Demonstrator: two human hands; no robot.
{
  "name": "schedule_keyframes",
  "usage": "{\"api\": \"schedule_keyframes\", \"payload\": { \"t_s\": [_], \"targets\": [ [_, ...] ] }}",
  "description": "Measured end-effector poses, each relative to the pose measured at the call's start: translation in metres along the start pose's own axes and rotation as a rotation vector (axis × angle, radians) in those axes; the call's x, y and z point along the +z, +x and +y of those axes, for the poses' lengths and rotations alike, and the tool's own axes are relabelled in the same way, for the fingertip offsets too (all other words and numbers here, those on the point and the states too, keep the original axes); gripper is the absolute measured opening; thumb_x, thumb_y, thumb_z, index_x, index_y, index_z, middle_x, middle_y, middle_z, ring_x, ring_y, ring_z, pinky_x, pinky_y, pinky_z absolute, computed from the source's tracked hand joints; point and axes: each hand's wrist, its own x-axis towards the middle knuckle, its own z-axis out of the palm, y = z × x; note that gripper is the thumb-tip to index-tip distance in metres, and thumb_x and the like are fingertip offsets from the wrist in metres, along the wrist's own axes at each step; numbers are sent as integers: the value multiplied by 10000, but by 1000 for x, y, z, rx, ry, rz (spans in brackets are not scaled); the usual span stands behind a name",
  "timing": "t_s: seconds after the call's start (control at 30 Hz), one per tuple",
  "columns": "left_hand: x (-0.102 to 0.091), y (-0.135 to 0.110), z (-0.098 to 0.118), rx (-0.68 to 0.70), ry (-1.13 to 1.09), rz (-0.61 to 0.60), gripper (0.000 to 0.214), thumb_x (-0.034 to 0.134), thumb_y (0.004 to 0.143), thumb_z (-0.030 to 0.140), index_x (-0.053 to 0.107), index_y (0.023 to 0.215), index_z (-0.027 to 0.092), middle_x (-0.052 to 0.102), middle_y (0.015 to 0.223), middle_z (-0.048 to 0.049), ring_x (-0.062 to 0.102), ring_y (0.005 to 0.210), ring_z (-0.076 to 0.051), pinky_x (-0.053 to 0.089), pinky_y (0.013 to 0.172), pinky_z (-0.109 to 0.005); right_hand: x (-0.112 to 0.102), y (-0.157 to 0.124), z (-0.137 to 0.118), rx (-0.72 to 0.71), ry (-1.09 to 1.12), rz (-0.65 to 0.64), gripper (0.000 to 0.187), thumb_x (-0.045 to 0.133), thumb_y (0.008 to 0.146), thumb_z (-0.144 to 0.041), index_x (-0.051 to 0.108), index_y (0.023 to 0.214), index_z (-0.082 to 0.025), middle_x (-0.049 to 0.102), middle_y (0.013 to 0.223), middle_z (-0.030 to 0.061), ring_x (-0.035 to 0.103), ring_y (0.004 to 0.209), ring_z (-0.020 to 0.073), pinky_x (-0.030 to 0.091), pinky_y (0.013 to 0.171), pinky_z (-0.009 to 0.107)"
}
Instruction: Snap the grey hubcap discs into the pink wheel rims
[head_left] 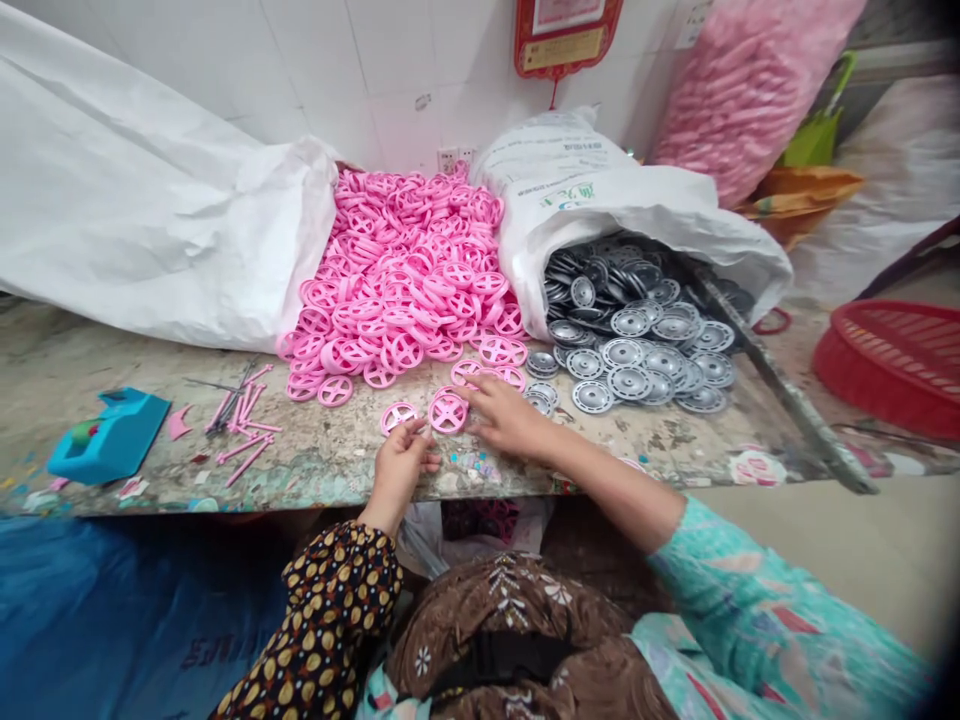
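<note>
Brown patterned clothing (510,630) below the bench edge — left hand (401,470) pinches a pink plastic wheel (397,417); right hand (510,418) spread open, just beside a second wheel (448,412) on the stained workbench (322,460) — pink wheel pile (397,280) beyond.

My left grip (397,470) rises from a dark, gold-flecked sleeve (337,590), wrist cocked upward, fingers (396,440) curled in toward the thumb. My right grip (506,417) reaches in just beyond it, palm down, fingers (474,393) spread and pointing left. The bare right forearm (615,490) angles out from a teal floral sleeve (742,590) that ends near the elbow. Both grips work close together, just apart, near frame centre.
</note>
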Motion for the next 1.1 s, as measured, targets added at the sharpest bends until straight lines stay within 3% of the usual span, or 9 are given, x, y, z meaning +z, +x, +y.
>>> {"api": "schedule_keyframes", "payload": {
  "t_s": [0.13,0.23,0.33,0.47,0.6,0.7,0.8,0.97,1.1],
  "targets": [
    [3,0,-7,87,84,34,355,696,664,313,599,976,177,587,704,21,540,466,-79,447,447,-199,-23,-28,25,201,-71,142,346,486,887,-296,583,1194,-169,574,1156,142,506,1067,254,391,916,403],
    [8,7,-5,244,244,115,325,701,659,299,635,965,210,581,803,-6,543,590,-103,444,527,-209,-28,-44,33,386,-244,76,356,535,859,-356,602,1136,-144,587,1001,142,521,953,269,408,829,379],
    [15,19,6,358,479,195,419,774,571,290,642,965,234,565,899,-43,564,842,-198,445,715,-275,-24,-49,34,425,-267,7,361,616,800,-369,603,1092,-156,559,969,129,517,933,268,405,778,349],
    [24,31,16,330,611,184,400,820,482,266,606,817,219,556,935,-73,534,998,-285,401,776,-310,-16,-47,35,479,-138,8,262,625,784,-336,599,995,-181,539,946,90,526,900,236,401,750,318],
    [29,38,11,295,586,146,385,803,499,239,513,752,220,542,719,1,569,813,-221,394,680,-274,-14,-46,40,501,-72,48,377,643,765,-355,553,1091,-188,513,1074,104,525,946,237,406,765,315],
    [32,36,7,197,442,96,372,763,543,203,489,795,213,507,611,60,547,586,-140,410,574,-242,-18,-44,42,488,-43,12,385,654,756,-350,568,1102,-205,533,1054,98,524,957,242,407,764,311],
    [29,27,11,-16,130,-31,325,708,614,174,504,866,188,586,669,28,563,506,-123,455,499,-247,-24,-44,44,493,19,8,344,676,726,-321,615,1047,-212,557,942,72,534,906,228,404,752,300],
    [19,9,17,-200,-195,-126,224,655,719,154,572,927,142,671,839,-68,659,653,-151,546,588,-277,-32,-45,35,544,277,220,153,614,745,-304,616,846,-190,570,796,22,522,714,167,387,662,282],
    [27,-2,16,-199,-319,-228,195,673,731,160,586,905,154,680,832,-49,667,683,-147,558,632,-276,-22,-36,-3,465,678,401,182,575,784,-367,512,832,-203,537,717,-18,494,650,145,398,621,270]
  ]
}}
